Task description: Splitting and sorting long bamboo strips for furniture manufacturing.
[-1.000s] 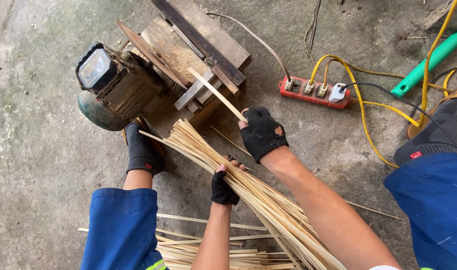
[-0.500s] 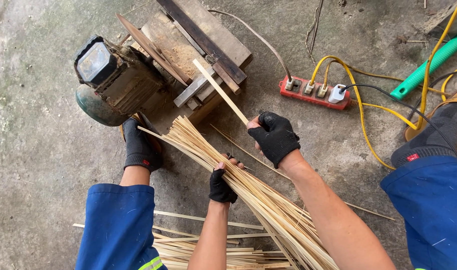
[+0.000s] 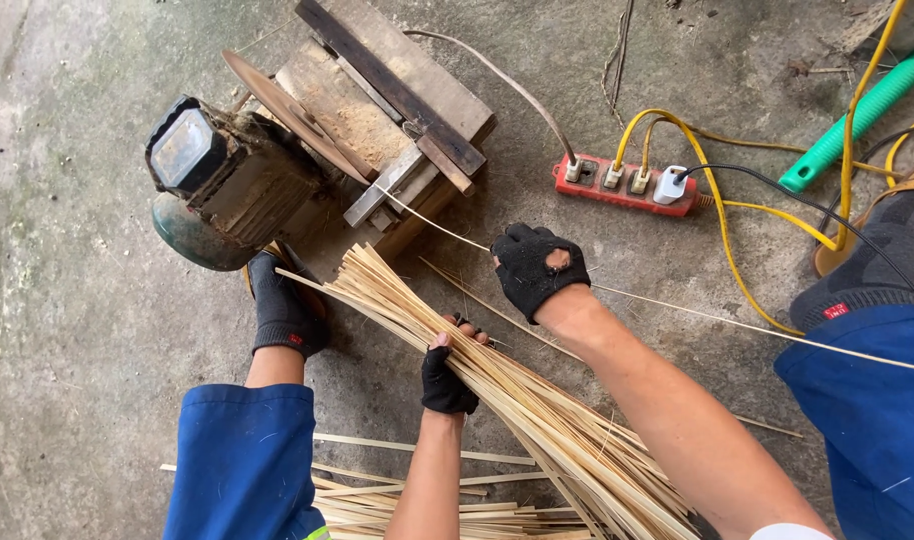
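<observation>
A: Where is there room to pass?

B: Far left, the bare concrete floor (image 3: 67, 330) lies open.

A: And ahead?

B: The motor (image 3: 227, 180) and wooden block (image 3: 397, 100) stand in the way; a red power strip (image 3: 622, 185) and yellow cables (image 3: 737, 260) cross the right. Nearer, the bamboo strip bundle (image 3: 497, 390) and loose strips (image 3: 427, 500) cover the floor.

The single head-worn camera looks steeply down from close above at the concrete floor (image 3: 67, 330), taking in both forearms from the bottom edge and reaching up to the motor-driven saw bench (image 3: 377, 110), seemingly tilted slightly clockwise, with no second view.
</observation>
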